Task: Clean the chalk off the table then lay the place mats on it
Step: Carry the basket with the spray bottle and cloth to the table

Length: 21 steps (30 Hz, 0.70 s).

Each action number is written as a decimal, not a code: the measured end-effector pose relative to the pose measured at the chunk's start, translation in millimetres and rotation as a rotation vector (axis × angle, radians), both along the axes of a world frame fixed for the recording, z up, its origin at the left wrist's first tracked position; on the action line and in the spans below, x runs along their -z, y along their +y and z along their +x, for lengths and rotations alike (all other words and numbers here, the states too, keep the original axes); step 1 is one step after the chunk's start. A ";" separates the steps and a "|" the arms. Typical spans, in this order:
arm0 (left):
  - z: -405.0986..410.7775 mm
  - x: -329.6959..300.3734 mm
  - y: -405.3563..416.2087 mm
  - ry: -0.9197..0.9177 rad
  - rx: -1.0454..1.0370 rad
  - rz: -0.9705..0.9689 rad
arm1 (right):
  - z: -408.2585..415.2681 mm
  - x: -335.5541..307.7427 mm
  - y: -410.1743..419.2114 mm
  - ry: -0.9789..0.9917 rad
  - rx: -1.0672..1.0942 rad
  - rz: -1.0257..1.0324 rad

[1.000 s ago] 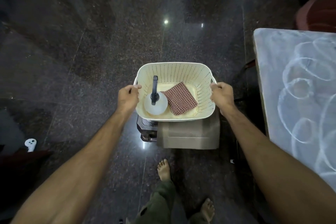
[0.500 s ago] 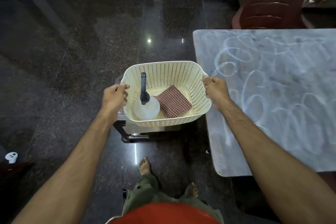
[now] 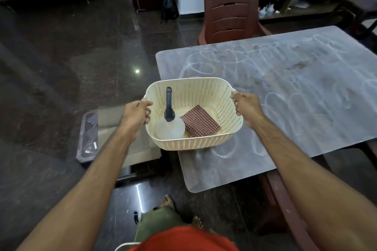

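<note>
From your head camera, your left hand (image 3: 136, 113) and right hand (image 3: 245, 106) each curl around a side rim of the cream perforated plastic basket (image 3: 195, 142), held over the near left edge of the grey chalk-scribbled tabletop (image 3: 285, 91). Inside it stand a clear spray bottle with a black nozzle (image 3: 169, 122) and a folded red checked cloth (image 3: 200, 122). Most of the tabletop beyond the basket lies bare. A brown plastic chair (image 3: 231, 12) stands at the far edge. A low stool (image 3: 114, 136) sits on the dark floor just left of the tabletop.
</note>
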<state>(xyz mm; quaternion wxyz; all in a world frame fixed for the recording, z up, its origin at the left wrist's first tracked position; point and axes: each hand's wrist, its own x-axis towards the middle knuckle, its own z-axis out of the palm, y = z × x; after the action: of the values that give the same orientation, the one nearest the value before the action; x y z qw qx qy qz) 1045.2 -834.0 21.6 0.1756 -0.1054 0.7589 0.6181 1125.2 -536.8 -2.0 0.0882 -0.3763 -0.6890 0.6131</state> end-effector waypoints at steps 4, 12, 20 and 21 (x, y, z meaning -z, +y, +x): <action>-12.9 0.9 49.0 0.001 0.071 0.011 | 2.9 -1.3 44.4 -0.017 0.061 0.021; -79.5 11.2 139.6 -0.002 0.152 -0.001 | -45.8 -14.2 123.5 -0.019 0.195 0.092; -154.4 20.5 209.5 0.037 0.189 -0.088 | -118.6 -12.5 180.8 -0.068 0.208 0.125; -162.9 22.4 214.8 0.044 0.193 -0.104 | -125.7 -11.2 186.0 -0.069 0.199 0.131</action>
<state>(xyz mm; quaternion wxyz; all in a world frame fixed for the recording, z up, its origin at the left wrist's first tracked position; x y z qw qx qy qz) 882.3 -619.2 -0.9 0.2121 -0.0272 0.8003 0.5601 999.5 -350.8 9.2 0.1491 -0.4571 -0.6894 0.5417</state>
